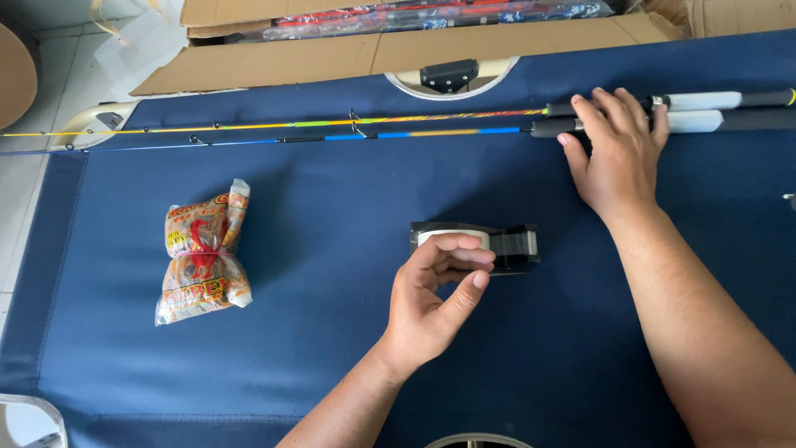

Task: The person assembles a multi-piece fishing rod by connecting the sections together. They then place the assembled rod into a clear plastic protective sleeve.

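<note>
My left hand (438, 292) reaches over a black tape dispenser (512, 246) with a white roll, its fingertips curled onto the near end. My right hand (615, 149) lies flat on the black and white handles of two fishing rods (398, 126) that run side by side across the far part of the blue fabric surface (332, 348). One rod is yellow and green, the other blue and yellow. A bundle of small orange printed packets (201, 255) in clear plastic lies to the left, away from both hands.
Flattened cardboard boxes (348, 54) border the far edge, with plastic-wrapped rods on top. A black clip (448, 75) sits in a round cut-out at the far edge. Tiled floor shows on the left.
</note>
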